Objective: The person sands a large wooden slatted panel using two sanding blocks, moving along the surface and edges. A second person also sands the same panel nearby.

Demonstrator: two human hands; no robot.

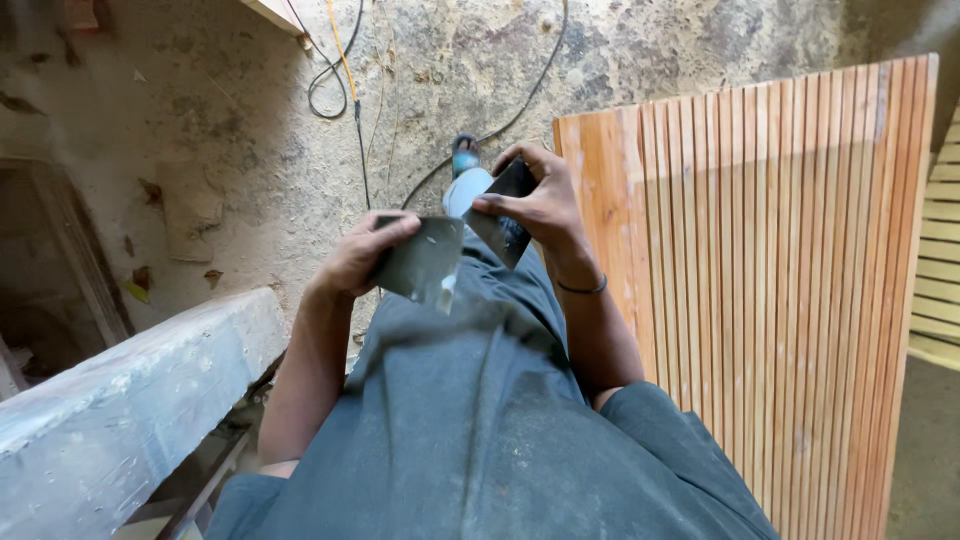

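My left hand [358,255] grips a flat grey metal scraper blade [425,262] with pale filler on its lower edge. My right hand [535,200] holds a second, darker flat blade [505,215] by its top, tilted, its lower end meeting the grey blade's right edge. Both hands are in front of my grey shirt, above the dusty floor. A thin dark band circles my right wrist.
A slatted reddish wooden panel [770,280] stands to my right. A dusty pale plank or bench [130,400] runs at lower left. Black and orange cables [345,90] lie on the rough floor. A foot in a blue sandal [465,160] shows beyond the hands.
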